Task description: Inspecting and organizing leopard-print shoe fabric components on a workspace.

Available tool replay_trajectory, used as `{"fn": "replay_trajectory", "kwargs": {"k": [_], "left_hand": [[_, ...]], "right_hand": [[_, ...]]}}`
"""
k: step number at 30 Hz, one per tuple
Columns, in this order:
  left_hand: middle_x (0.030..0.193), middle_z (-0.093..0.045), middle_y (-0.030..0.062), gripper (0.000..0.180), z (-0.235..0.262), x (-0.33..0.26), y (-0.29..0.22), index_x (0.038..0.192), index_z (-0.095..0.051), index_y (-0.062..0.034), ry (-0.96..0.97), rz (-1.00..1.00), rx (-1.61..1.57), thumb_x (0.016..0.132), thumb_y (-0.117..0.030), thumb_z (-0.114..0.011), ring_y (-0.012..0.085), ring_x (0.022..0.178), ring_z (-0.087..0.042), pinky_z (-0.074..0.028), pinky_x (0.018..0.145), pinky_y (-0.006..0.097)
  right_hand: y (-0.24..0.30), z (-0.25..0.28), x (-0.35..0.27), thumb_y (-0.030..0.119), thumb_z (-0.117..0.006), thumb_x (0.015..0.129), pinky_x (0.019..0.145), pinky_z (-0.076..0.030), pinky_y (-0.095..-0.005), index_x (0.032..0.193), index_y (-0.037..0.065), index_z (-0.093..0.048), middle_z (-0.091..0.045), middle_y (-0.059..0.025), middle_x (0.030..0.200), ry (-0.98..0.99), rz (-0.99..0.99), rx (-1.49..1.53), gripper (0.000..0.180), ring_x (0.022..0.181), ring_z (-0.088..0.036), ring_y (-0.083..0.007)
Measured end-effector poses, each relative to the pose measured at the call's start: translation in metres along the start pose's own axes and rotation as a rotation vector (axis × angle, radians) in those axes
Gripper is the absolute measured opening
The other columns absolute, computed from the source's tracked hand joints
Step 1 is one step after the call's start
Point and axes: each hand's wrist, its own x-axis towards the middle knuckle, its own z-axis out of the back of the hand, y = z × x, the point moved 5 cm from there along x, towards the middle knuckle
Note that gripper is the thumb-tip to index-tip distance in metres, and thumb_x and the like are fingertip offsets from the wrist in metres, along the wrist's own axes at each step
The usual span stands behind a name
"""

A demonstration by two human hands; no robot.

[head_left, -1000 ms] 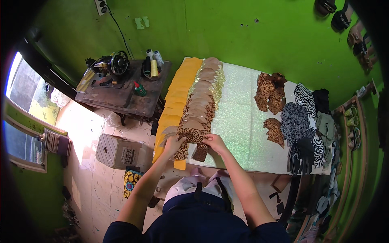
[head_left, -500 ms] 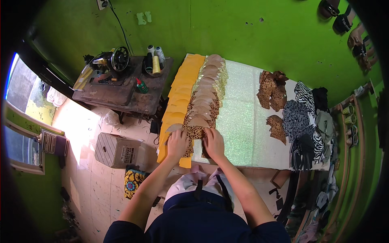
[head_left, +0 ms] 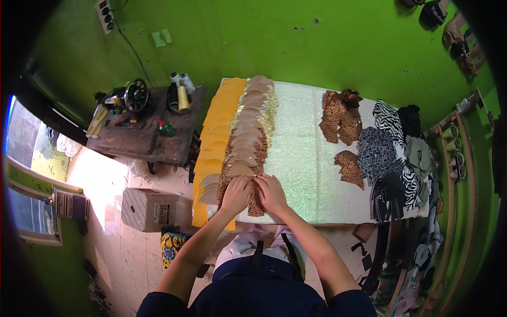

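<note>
On the table, several leopard-print shoe-upper pieces (head_left: pixel 247 136) with brown curved tops lie overlapped in a long row. At the near end of this row my left hand (head_left: pixel 236 195) is closed on a leopard-print piece (head_left: pixel 256 207), its fingers bent over the upper part. My right hand (head_left: pixel 270 194) grips the same piece at its right side, fingertips close to the left hand's. One leg of the piece hangs below, between the hands. Yellow pieces (head_left: pixel 214 134) run in an overlapping row on the left, with grey-brown curved pieces (head_left: pixel 210 193) at their near end.
Glittery pale sheeting (head_left: pixel 296 158) covers the table's middle. Loose leopard-print pieces (head_left: pixel 340 119) and a pile of patterned and black pieces (head_left: pixel 380 150) lie to the right. A sewing machine (head_left: pixel 129 98) stands at left, with thread cones (head_left: pixel 182 95) and a box (head_left: pixel 150 210) nearby.
The leopard-print piece has been laid lower against the row's near end. My hands have come closer together over it. The view has shifted, so the table appears further left.
</note>
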Motion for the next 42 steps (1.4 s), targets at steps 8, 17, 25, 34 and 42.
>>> {"fn": "replay_trajectory", "kwargs": {"k": [8,17,25,34,42], "left_hand": [[0.079,-0.057,0.0080,0.011,-0.049,0.150,-0.069,0.080,-0.058,-0.0053,0.029,-0.012,-0.220,0.077,-0.015,-0.053,0.0245,0.075,-0.057,-0.044,0.066,0.036],[0.083,-0.055,0.0111,0.016,-0.096,0.331,-0.122,0.089,-0.055,-0.0051,-0.037,-0.027,-0.222,0.077,-0.016,-0.054,0.0268,0.076,-0.056,-0.045,0.066,0.038],[0.118,-0.048,0.0122,0.040,-0.096,0.438,-0.134,0.115,-0.051,-0.0040,-0.160,-0.052,-0.145,0.075,-0.012,-0.056,0.0268,0.106,-0.047,-0.040,0.087,0.036],[0.090,-0.060,0.0120,0.015,-0.067,0.432,-0.132,0.090,-0.059,-0.0048,-0.117,-0.030,-0.418,0.078,-0.014,-0.059,0.0282,0.091,-0.055,-0.040,0.083,0.039],[0.077,-0.062,0.0092,0.015,-0.032,0.368,-0.111,0.092,-0.062,-0.0079,-0.361,0.010,-0.388,0.081,-0.017,-0.058,0.0262,0.067,-0.060,-0.048,0.058,0.033]], "right_hand": [[-0.135,0.106,0.019,0.019,-0.053,0.084,0.056,-0.044,-0.0414,0.068,0.004,-0.053,-0.054,-0.0142,0.053,-0.212,-0.316,-0.212,0.022,0.051,-0.054,-0.0329],[-0.279,0.236,0.067,0.008,-0.056,0.078,0.082,-0.040,-0.0405,0.104,0.005,-0.053,-0.053,-0.0132,0.100,-0.436,-0.379,-0.361,0.026,0.097,-0.049,-0.0310],[-0.350,0.286,0.114,0.011,-0.060,0.076,0.086,-0.037,-0.0405,0.097,0.004,-0.057,-0.055,-0.0103,0.099,-0.476,-0.308,-0.390,0.022,0.097,-0.049,-0.0291],[-0.315,0.296,0.119,0.007,-0.054,0.081,0.065,-0.046,-0.0355,0.087,0.003,-0.058,-0.059,-0.0124,0.083,-0.546,-0.079,0.055,0.008,0.075,-0.058,-0.0309],[-0.285,0.287,0.092,0.011,-0.048,0.087,0.062,-0.045,-0.0329,0.096,0.006,-0.054,-0.059,-0.0129,0.083,-0.569,-0.234,0.239,0.012,0.071,-0.059,-0.0282]]}}
